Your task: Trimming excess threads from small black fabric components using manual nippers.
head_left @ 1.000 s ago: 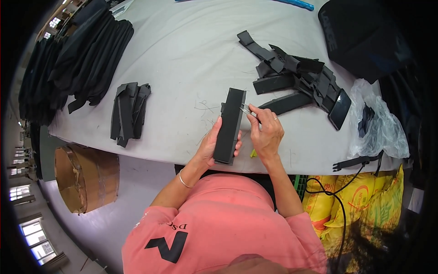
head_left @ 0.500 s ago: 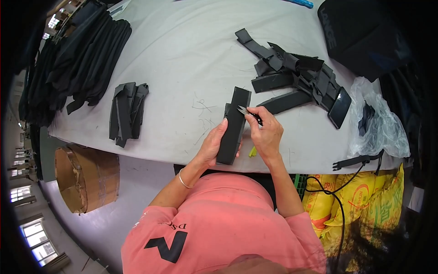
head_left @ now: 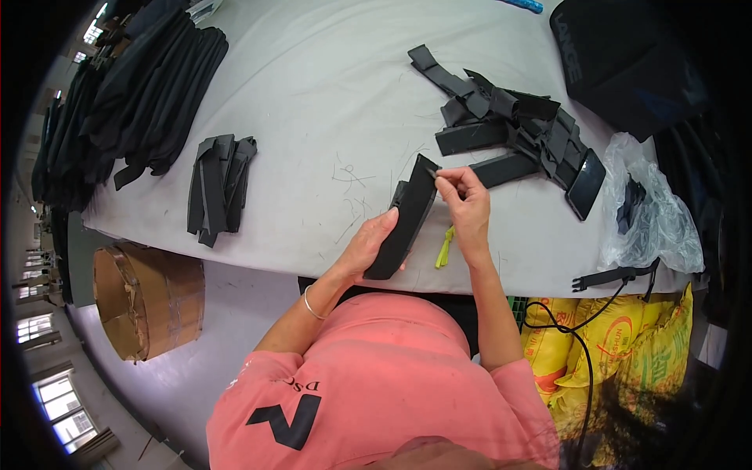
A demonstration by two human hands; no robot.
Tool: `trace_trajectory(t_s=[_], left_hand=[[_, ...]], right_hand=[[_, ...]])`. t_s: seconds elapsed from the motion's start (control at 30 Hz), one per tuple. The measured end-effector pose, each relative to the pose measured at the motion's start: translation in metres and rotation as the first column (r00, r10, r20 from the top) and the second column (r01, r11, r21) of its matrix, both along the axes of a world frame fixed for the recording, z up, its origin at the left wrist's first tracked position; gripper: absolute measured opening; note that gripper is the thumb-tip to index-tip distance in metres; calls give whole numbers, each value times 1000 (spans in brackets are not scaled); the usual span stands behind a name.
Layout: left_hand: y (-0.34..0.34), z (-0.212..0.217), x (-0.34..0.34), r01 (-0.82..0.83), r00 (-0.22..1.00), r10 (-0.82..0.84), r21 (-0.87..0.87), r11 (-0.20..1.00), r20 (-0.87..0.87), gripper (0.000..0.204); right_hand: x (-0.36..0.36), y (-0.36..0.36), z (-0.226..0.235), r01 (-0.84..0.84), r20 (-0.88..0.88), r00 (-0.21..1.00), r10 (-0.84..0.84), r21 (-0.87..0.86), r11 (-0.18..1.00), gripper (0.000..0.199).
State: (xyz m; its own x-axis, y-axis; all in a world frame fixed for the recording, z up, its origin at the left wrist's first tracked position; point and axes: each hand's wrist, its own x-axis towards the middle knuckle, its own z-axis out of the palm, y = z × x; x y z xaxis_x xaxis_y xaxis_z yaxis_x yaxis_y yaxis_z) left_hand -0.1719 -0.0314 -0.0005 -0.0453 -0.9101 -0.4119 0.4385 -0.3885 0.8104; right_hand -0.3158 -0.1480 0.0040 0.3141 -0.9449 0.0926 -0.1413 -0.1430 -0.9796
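Observation:
My left hand [head_left: 370, 244] is closed round a flat black fabric strap piece [head_left: 405, 223], held tilted above the table, its far end up and toward the right. At that far end, my right hand [head_left: 467, 205] is closed in a pinch on small thread snips [head_left: 435, 174]. Only a bit of their metal tip shows; the fingers hide the rest. Below the right hand hangs a yellow-green strip [head_left: 445, 248]; whether it is tied to the snips I cannot tell. Loose dark threads [head_left: 354, 178] lie on the cloth left of the piece.
A heap of black strap pieces [head_left: 470, 139] lies at the right, with a phone [head_left: 585, 184] against it. A smaller bundle [head_left: 219, 188] is at left, near stacked black fabric [head_left: 157, 86]. A clear plastic bag [head_left: 662, 227], buckle strap [head_left: 603, 279], cardboard barrel [head_left: 153, 301] and yellow sacks [head_left: 611, 337] surround the work.
The strap piece has tilted, its far end swinging right. My right hand has moved up to that end with the snips, whose blades were over the piece's face before.

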Motion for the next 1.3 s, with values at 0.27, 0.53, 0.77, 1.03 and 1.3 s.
trace_trajectory(t_s=[0.27, 0.53, 0.77, 1.03, 1.3], left_hand=[[9, -8, 9, 5, 973, 10, 65, 998, -232, 55], [10, -2, 19, 99, 888, -68, 45, 994, -455, 48], [12, -4, 24, 128, 881, -77, 78, 989, -466, 52], [13, -12, 29, 148, 837, -88, 70, 986, -541, 50], [15, -14, 34, 189, 801, -108, 78, 979, -589, 47]], right_hand=[[-4, -10, 20, -65, -187, 982, 13, -276, 959, 16], [-18, -22, 25, -189, -292, 953, 86, -347, 918, 14], [-25, -24, 27, -259, -337, 931, 140, -340, 904, 15], [-25, -24, 27, -270, -348, 926, 144, -347, 898, 16], [-22, -18, 10, -272, -50, 960, 276, 68, 960, 16]])
